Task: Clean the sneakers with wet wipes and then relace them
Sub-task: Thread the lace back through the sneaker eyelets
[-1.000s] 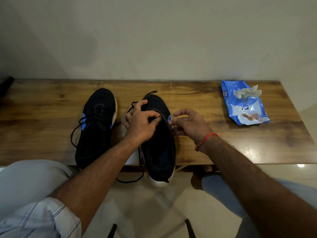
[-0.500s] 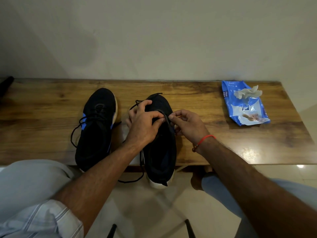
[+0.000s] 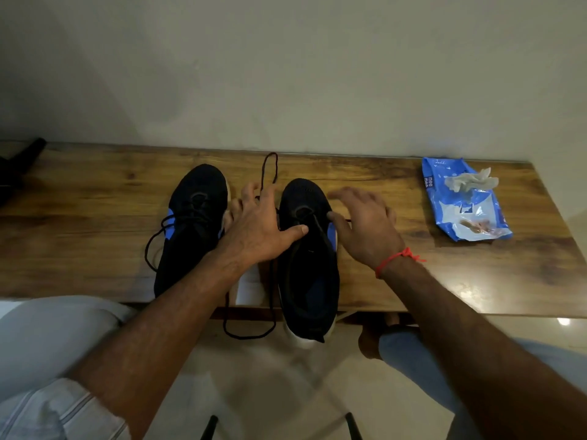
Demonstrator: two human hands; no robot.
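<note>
Two black sneakers with blue side patches stand toes-away on the wooden table (image 3: 95,223). The left sneaker (image 3: 193,223) is laced. My left hand (image 3: 257,227) lies spread between the shoes, thumb pressing on the tongue of the right sneaker (image 3: 308,265). A black lace (image 3: 270,166) loops out past its fingers toward the wall, and another stretch hangs over the table's front edge. My right hand (image 3: 365,223) hovers with straight fingers at the right sneaker's right side, thumb touching the lace there.
A blue wet-wipes pack (image 3: 467,217) lies at the back right with a crumpled wipe (image 3: 470,181) on it. White paper (image 3: 247,287) lies between the shoes. A dark object (image 3: 19,166) is at the far left. The right sneaker's heel overhangs the front edge.
Both hands have let go of the lace at the right sneaker's eyelets and spread open. The lace loop now lies further out toward the wall.
</note>
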